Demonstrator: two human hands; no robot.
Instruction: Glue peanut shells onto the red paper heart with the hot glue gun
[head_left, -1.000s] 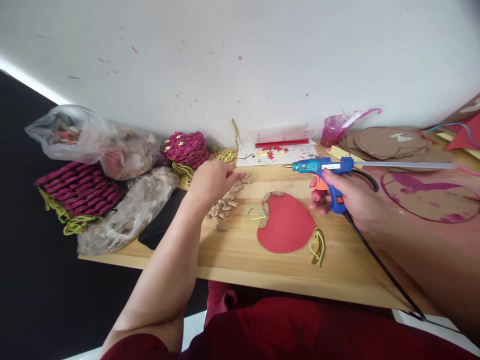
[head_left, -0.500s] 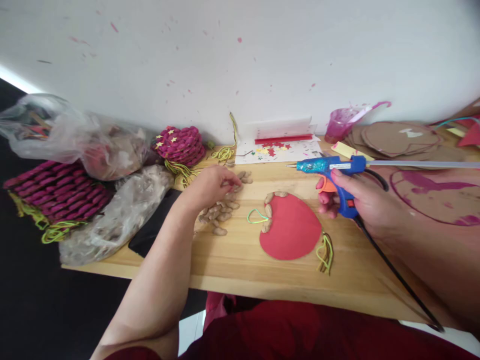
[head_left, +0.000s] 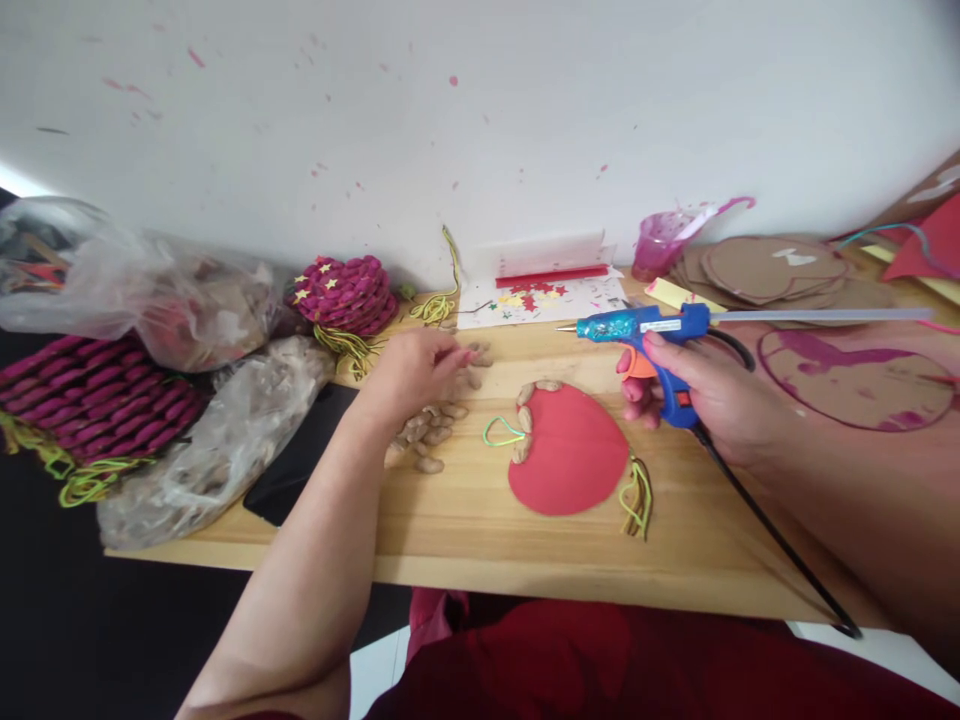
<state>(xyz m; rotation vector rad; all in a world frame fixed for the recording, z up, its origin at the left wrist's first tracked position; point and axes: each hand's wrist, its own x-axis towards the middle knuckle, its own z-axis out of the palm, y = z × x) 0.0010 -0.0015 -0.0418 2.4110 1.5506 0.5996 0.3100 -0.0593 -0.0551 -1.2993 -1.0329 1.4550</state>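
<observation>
Over a wooden table by a spattered wall, right hand grips glue gun, left hand's hold unclear

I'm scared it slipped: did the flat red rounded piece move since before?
No, the flat red rounded piece lies in about the same place against the white rectangular paper sheet.

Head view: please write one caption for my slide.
Left hand at a peanut pile, right hand holding a blue glue gun, red cutout between them.
</observation>
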